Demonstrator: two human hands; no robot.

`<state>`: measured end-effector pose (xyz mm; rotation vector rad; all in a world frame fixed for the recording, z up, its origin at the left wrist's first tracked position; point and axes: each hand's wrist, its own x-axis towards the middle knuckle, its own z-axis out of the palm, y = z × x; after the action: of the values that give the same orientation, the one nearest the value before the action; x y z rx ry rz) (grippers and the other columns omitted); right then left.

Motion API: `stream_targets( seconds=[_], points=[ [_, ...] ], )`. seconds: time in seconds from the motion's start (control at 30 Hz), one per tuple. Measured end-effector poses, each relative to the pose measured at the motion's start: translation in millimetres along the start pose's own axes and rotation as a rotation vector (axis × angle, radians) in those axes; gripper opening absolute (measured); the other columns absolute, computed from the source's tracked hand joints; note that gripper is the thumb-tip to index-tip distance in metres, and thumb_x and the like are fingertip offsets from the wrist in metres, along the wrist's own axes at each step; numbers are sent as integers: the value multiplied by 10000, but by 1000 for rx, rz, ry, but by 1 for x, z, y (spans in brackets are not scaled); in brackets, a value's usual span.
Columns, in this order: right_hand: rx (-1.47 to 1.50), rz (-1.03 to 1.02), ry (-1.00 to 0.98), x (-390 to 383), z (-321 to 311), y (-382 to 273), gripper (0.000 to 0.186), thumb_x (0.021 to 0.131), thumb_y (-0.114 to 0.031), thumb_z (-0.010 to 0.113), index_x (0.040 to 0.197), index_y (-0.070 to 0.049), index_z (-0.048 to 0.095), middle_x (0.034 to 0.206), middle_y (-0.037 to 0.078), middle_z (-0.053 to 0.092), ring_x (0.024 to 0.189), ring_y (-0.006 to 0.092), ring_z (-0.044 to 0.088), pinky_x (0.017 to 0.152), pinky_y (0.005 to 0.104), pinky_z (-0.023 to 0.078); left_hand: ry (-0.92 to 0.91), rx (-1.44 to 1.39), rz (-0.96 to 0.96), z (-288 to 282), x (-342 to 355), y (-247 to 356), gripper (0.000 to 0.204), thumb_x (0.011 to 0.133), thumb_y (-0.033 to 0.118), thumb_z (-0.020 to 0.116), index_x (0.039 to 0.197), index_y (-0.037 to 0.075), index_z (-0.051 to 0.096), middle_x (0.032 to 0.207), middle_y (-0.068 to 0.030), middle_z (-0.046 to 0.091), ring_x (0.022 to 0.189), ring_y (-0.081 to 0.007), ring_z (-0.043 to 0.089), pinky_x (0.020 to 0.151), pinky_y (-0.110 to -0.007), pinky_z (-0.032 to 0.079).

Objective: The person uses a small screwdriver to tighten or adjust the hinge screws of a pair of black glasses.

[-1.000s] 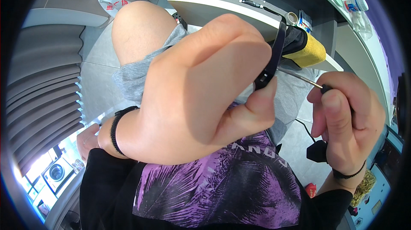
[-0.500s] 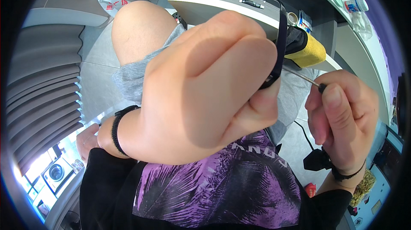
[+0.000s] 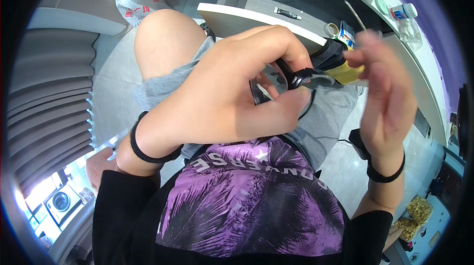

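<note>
My left hand (image 3: pixel 247 87) is closed on a pair of black-framed eyeglasses (image 3: pixel 300 78), held above my lap. The fingers and thumb pinch the frame, and much of it is hidden behind them. Up and to the right of the glasses is my right hand (image 3: pixel 387 87), its fingers blurred by motion. Between its fingertips is a small screwdriver (image 3: pixel 354 14), whose thin shaft points up and away toward the drawer. The screwdriver is apart from the glasses.
An open drawer (image 3: pixel 261 20) in front holds a small black-and-white tube (image 3: pixel 288 13) and a tape roll (image 3: pixel 331 30). A yellow and black cloth (image 3: pixel 343 73) hangs over its edge. A white bottle (image 3: pixel 404 11) lies on the counter. Near my right wrist hangs a black box (image 3: pixel 359 142).
My left hand has lowered and turned, bringing more of the glasses into sight. My right hand has moved up and away, taking the screwdriver off the glasses and swinging its shaft upward.
</note>
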<state>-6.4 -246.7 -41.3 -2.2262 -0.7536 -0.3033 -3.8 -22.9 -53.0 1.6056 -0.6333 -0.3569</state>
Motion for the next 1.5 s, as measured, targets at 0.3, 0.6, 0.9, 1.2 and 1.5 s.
stream_targets(
  seconds=[0.3,0.6,0.9,1.2,1.5],
  points=[
    [-2,43,-179,0,6,-22,239,744,-37,600,978,8,597,970,145,600,876,262,584,768,319,463,-1,-192,31,4,-4,-8,326,803,141,541,1078,48,392,1100,-145,457,1008,-201,514,870,-314,437],
    [-247,-73,-21,-5,10,-21,284,648,14,704,914,-18,610,893,121,612,809,255,604,709,295,480,-29,-248,-7,11,-4,-7,404,808,138,538,1146,61,331,1149,-135,420,1041,-234,511,871,-341,437],
    [-244,-161,-84,-5,5,-21,249,634,-39,734,852,-20,613,845,105,600,767,261,584,686,330,468,37,-267,-20,10,-3,-7,365,856,147,477,1172,55,321,1149,-156,449,1028,-253,544,841,-366,465],
    [-14,-105,-320,-20,-11,-28,358,613,-257,740,875,-36,638,873,91,589,840,284,554,735,382,441,263,-378,-209,3,7,-14,290,920,239,385,1136,45,370,1098,-173,513,964,-288,594,767,-382,513],
    [115,-128,-261,-28,-2,-28,240,626,-97,723,835,-20,636,665,68,500,626,241,517,560,340,400,456,-66,-244,-1,10,-34,452,916,351,404,1224,21,389,1233,-143,454,1182,-263,425,921,-395,400]
  ],
)
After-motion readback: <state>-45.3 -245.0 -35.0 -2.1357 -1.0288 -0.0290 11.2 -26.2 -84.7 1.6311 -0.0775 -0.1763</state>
